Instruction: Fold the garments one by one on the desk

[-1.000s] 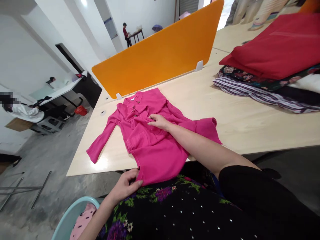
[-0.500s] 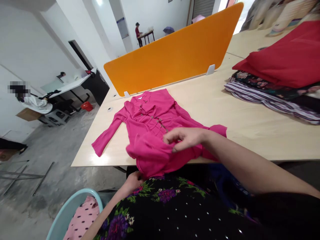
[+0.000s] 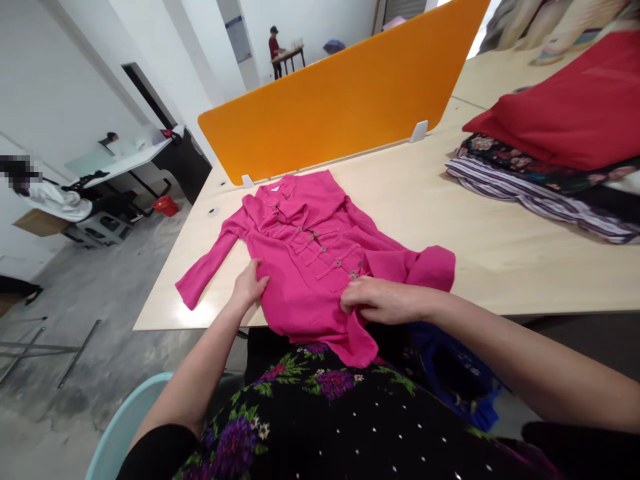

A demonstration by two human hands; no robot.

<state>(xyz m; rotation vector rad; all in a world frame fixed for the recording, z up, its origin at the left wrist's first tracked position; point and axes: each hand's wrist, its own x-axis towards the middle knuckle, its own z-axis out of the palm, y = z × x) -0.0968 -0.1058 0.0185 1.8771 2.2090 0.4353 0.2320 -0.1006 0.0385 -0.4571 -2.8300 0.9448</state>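
Pink shirt (image 3: 300, 267): lying on the pale table (image 3: 410, 200), in front of the orange divider (image 3: 330, 100), spreading flatter than half a second ago, showing more buttons (image 3: 323, 249) instead of bunching at the lower front. Pinching that front with the right hand (image 3: 383, 300), curling its fingers in. Touching the side edge with the left hand (image 3: 247, 285), half open, now reaching nearer the divider than before; leaving unclear whether gripping cloth.

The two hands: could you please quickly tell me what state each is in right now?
Left hand: partly curled, touching the side edge of the bright pink long-sleeved fabric shirt; grip unclear.
Right hand: closed, pinching that shirt's lower front.
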